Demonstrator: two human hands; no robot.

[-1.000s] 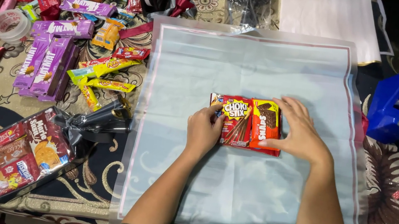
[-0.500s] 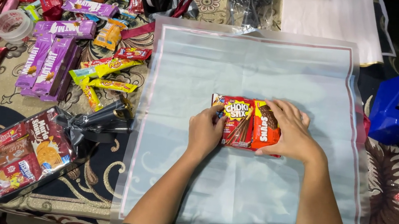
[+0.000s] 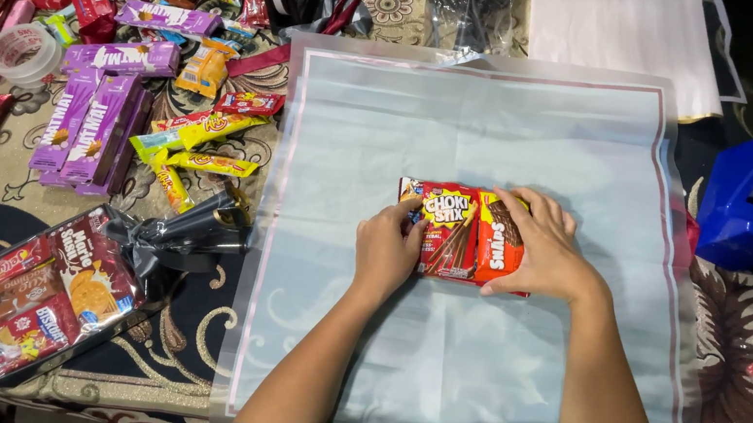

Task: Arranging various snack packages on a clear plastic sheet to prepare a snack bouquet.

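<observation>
Two red snack boxes (image 3: 464, 231) lie side by side in the middle of a clear plastic wrapping sheet (image 3: 507, 122) with a pink border. My left hand (image 3: 386, 252) presses against the boxes' left side. From the other side, my right hand (image 3: 543, 250) rests over the right box, fingers spread across its top. Together the hands hold the boxes against each other on the sheet.
Many snack packets, among them purple boxes (image 3: 90, 117) and yellow bars (image 3: 197, 129), are scattered at the left. A wrapped snack bundle tied with a dark ribbon (image 3: 56, 289) lies at the lower left. A blue tape dispenser (image 3: 752, 196) stands at the right.
Both hands have shifted slightly on the boxes and squared them together; the boxes stay in the middle of the sheet.
</observation>
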